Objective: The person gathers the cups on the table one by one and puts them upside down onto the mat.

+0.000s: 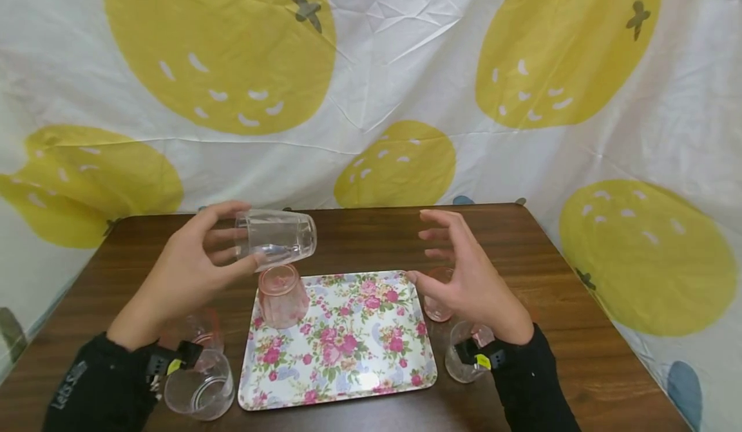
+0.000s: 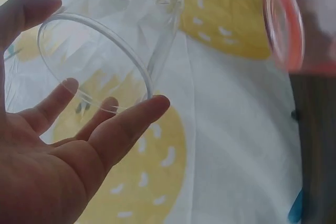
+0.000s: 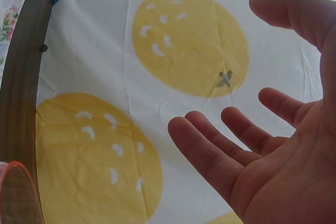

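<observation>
Thumb and fingertips of my left hand (image 1: 188,264) grip a clear drinking glass (image 1: 281,234) around its rim. The glass lies on its side in the air, its base toward the right and its mouth toward the palm (image 2: 47,177). Just below it, a pink glass (image 1: 284,304) stands upside down on the back left corner of a floral tray (image 1: 371,361). My right hand (image 1: 472,284) hovers past the tray's right edge, fingers spread and apart from the thumb, holding nothing. Under it, partly hidden, stands another pink glass (image 1: 438,306).
Left of the tray stand a clear glass (image 1: 199,390) and a pink glass (image 1: 203,329), partly covered by the left wrist. A clear glass (image 1: 460,358) stands right of the tray beside the right wrist. Behind the brown table (image 1: 371,235) hangs a lemon-patterned cloth (image 1: 400,52).
</observation>
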Available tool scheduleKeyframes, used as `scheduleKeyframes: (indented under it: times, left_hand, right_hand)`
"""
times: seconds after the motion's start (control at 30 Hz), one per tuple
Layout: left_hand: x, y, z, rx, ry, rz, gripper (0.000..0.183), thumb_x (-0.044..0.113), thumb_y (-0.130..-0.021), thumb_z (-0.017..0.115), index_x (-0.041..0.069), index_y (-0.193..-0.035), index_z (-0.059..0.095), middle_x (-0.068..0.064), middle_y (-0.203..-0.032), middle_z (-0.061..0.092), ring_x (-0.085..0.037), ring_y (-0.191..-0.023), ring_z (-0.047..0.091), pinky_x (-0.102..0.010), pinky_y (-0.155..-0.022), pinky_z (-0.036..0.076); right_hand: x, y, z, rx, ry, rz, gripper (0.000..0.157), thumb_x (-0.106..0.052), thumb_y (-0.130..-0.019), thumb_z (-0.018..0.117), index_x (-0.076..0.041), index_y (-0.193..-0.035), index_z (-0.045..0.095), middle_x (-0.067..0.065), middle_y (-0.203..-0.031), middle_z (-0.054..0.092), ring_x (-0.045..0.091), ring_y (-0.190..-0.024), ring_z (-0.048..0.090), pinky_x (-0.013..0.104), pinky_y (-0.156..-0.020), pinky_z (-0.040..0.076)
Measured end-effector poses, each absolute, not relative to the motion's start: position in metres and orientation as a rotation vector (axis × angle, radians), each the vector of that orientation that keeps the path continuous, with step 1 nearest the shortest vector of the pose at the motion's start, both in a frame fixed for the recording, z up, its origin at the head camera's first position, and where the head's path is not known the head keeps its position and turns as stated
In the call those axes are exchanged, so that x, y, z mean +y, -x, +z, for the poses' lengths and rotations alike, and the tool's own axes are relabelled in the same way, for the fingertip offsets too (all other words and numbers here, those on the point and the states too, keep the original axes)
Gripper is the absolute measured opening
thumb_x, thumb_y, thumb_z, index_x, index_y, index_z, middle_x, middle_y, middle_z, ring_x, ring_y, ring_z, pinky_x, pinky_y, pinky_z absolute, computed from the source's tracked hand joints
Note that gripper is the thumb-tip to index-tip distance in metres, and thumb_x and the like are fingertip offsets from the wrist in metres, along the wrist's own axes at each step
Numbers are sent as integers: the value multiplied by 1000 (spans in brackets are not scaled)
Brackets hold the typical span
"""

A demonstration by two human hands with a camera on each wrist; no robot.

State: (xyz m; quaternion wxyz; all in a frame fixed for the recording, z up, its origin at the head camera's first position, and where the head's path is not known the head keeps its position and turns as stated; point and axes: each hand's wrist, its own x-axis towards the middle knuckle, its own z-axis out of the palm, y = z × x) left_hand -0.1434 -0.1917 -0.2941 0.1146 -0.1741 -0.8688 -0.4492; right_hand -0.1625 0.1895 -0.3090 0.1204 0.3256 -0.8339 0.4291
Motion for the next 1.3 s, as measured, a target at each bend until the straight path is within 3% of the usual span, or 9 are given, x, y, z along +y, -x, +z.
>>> scheduleKeyframes:
  times: [0.07,0.13,0.2,0.33,0.43,0.6,1.07,1.3]
  left_hand:
    - [-189,143,-297,-2529,527,-1400,67,20,-87,76,15,-146,43,-9,-139,49,-26,-118,58,-29,-89,58]
    - [-186,144,-300,-2513,552,-1463,66,16,-87,75,13,-145,43,-8,-140,47,-25,-119,56,-24,-90,56]
    - [-182,144,-302,-2502,568,-1513,66,15,-87,75,14,-145,43,-8,-140,46,-26,-120,56,-29,-91,57]
    - [-173,146,-308,-2496,582,-1559,65,16,-86,76,18,-143,45,-8,-140,48,-27,-120,56,-51,-95,53]
    - [-166,148,-312,-2476,616,-1584,64,14,-86,77,18,-142,46,-10,-140,49,-27,-120,55,-57,-97,51]
    - [-156,149,-316,-2419,716,-1617,66,9,-86,76,12,-144,44,-17,-140,46,-32,-118,56,-58,-95,52]
    - [-129,144,-316,-2332,800,-1751,65,7,-84,76,14,-142,47,-11,-146,43,-28,-118,56,-58,-98,50]
    - [-119,142,-311,-2303,849,-1809,65,5,-84,76,14,-142,46,-10,-148,41,-28,-120,55,-58,-98,49]
  right_hand:
    - [189,162,-309,-2432,-955,1259,85,-10,-79,82,-15,-149,33,11,-147,37,23,-122,48,53,-95,53]
    - [189,162,-309,-2426,-959,1261,85,-10,-79,82,-16,-149,33,11,-147,37,23,-122,48,54,-95,53]
    - [188,162,-309,-2425,-962,1261,84,-10,-79,81,-16,-148,33,10,-147,37,23,-122,48,53,-95,53]
    - [187,163,-309,-2429,-965,1250,85,-9,-79,81,-17,-148,33,8,-147,37,21,-122,48,52,-95,54]
    - [186,162,-309,-2430,-971,1241,85,-9,-79,81,-18,-149,33,7,-148,37,20,-122,48,52,-95,54]
    - [184,163,-310,-2432,-986,1242,83,-9,-80,80,-18,-149,33,7,-148,37,23,-122,48,52,-95,54]
    - [179,162,-309,-2429,-1028,1318,81,-9,-83,78,-20,-149,33,7,-150,37,24,-124,49,51,-96,53]
    - [174,161,-310,-2422,-1076,1380,80,-11,-83,78,-21,-149,33,5,-150,36,22,-123,50,50,-88,57]
